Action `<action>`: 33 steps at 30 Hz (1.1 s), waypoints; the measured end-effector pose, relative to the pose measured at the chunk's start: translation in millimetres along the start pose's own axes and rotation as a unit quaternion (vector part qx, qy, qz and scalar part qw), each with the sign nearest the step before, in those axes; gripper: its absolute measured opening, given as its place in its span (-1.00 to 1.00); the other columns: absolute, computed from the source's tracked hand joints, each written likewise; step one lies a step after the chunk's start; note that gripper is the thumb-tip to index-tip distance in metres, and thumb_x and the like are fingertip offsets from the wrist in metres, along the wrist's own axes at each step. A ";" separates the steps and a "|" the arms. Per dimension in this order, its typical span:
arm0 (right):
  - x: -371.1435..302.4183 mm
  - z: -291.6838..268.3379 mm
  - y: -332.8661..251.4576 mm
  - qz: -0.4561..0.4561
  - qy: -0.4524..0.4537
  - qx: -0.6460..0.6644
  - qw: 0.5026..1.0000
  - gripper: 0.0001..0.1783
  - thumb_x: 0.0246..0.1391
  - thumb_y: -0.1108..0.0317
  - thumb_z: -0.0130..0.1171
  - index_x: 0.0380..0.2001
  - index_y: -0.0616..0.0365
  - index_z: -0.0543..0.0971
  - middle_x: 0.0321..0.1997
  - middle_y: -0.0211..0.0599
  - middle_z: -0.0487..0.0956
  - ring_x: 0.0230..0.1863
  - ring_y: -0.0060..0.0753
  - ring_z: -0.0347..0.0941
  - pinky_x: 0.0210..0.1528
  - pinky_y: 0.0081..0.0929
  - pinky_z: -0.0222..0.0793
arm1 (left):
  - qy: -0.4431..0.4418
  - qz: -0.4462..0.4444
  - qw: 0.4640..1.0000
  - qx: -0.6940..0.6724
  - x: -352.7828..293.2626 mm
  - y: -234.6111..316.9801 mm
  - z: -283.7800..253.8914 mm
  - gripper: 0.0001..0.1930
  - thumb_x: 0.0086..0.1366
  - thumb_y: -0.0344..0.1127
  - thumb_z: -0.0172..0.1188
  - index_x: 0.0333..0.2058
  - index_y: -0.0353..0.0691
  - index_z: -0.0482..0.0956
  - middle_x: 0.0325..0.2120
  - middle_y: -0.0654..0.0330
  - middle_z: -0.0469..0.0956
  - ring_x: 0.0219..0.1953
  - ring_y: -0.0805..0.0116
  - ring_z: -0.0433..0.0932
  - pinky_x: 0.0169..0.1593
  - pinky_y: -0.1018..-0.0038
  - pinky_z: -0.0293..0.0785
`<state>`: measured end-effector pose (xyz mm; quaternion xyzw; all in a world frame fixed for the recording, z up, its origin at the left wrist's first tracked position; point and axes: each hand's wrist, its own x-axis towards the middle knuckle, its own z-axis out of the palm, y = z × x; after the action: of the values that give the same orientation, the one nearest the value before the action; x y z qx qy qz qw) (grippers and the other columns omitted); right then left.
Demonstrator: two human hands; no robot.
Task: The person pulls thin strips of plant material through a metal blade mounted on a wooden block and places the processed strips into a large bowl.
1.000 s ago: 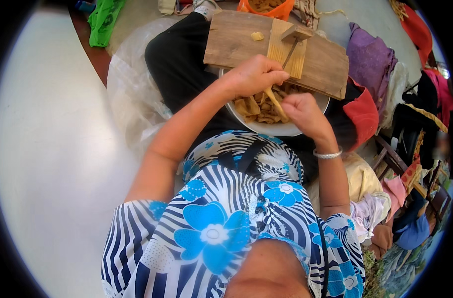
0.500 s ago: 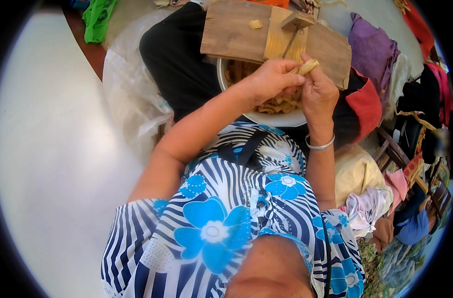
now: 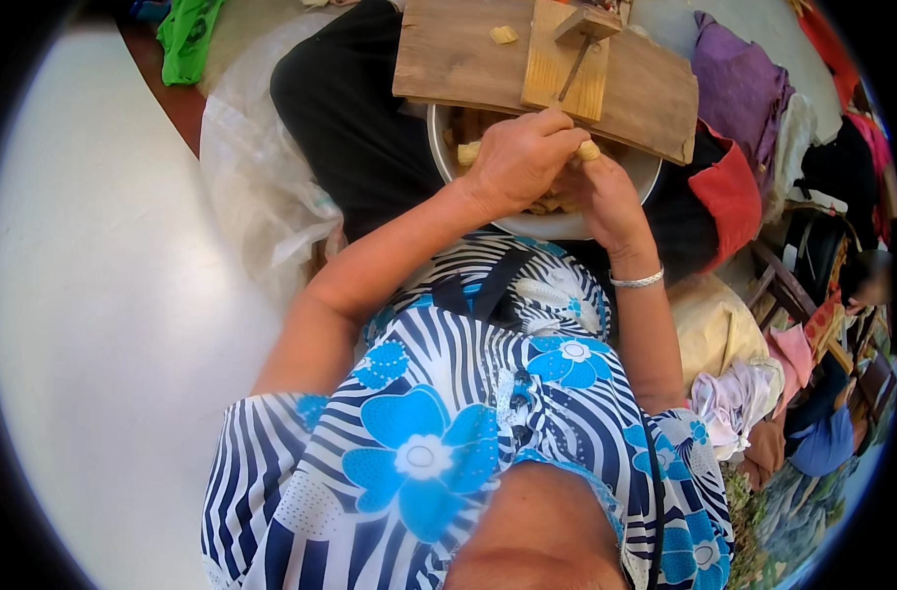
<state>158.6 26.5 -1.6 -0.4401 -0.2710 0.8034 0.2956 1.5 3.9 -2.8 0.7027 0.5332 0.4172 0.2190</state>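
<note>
My left hand (image 3: 523, 162) and my right hand (image 3: 609, 195) meet over a pale metal-rimmed basin (image 3: 653, 182). Both are closed, fingers bent together. A small pale-yellow rolled strip (image 3: 588, 150) pokes out between the fingertips, at the right thumb; its exact kind is unclear. Another pale-yellow end (image 3: 468, 152) shows on the left side of my left hand; whether it is the same strip I cannot tell. Brownish-yellow pieces lie in the basin, partly hidden by my hands. Just beyond my hands, a wooden board (image 3: 448, 59) rests across the basin.
On the board are a lighter wood piece (image 3: 542, 59) with a metal rod (image 3: 573, 69) under a small block (image 3: 588, 22), and a loose yellow piece (image 3: 504, 34). Cloths, one purple (image 3: 739, 84), are heaped at right. A clear plastic sheet (image 3: 257, 167) lies at left.
My hands have come lower and closer together. The strip that stood out above my right fingers now shows only a short rolled end. A pale end has appeared left of my left hand.
</note>
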 end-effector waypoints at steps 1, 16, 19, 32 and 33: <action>-0.9 -3.4 0.2 0.012 -0.033 0.031 0.999 -0.75 0.21 0.28 0.08 -0.17 0.22 0.55 -0.21 -0.40 0.55 -0.28 -0.52 0.45 -0.24 -0.55 0.38 | -0.002 -0.010 0.999 -0.034 -2.9 -0.2 2.7 -0.74 0.08 -0.49 0.08 -0.20 -0.21 0.56 -0.28 0.13 0.54 -0.26 0.06 0.53 -0.19 0.34 0.46; -2.9 13.9 -16.8 -0.379 0.174 -0.353 0.838 -0.86 0.04 0.46 0.16 -0.43 0.36 0.60 0.06 -0.18 0.42 -0.02 -0.41 0.39 0.00 -0.55 0.29 | -0.066 -0.342 0.854 -0.387 5.8 -3.1 11.7 -0.77 0.25 -0.24 0.06 -0.34 -0.30 0.54 -0.55 0.09 0.50 -0.49 0.33 0.46 -0.35 0.41 0.40; 8.7 1.3 -20.3 -0.383 0.194 -0.327 0.842 -0.85 0.07 0.44 0.15 -0.38 0.34 0.60 0.05 -0.21 0.41 0.00 -0.44 0.37 0.03 -0.56 0.26 | -0.071 -0.359 0.843 -0.395 -13.9 3.7 -2.4 -0.82 0.26 -0.27 0.08 -0.34 -0.27 0.54 -0.55 0.11 0.48 -0.52 0.41 0.42 -0.41 0.44 0.38; -4.3 1.9 -68.0 -0.061 -0.055 -0.300 0.950 -0.69 0.18 0.29 0.11 -0.07 0.22 0.52 -0.23 -0.38 0.56 -0.30 -0.62 0.50 -0.24 -0.68 0.41 | -0.027 -0.003 1.000 0.013 10.0 9.5 -26.4 -0.91 0.17 -0.37 0.17 -0.34 -0.19 0.52 -0.47 0.19 0.52 -0.44 0.21 0.52 -0.39 0.46 0.44; -3.9 0.9 -69.5 -0.033 -0.063 -0.253 0.965 -0.75 0.15 0.32 0.14 -0.15 0.23 0.55 -0.30 -0.40 0.57 -0.37 -0.65 0.49 -0.32 -0.72 0.39 | -0.036 -0.045 0.998 -0.028 12.8 12.2 -27.4 -0.91 0.18 -0.38 0.17 -0.33 -0.20 0.52 -0.47 0.20 0.53 -0.45 0.27 0.53 -0.38 0.50 0.43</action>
<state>176.0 70.7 49.2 -0.4394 -0.4979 0.7247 0.1838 -13.0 8.0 26.2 0.6862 0.5436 0.3966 0.2762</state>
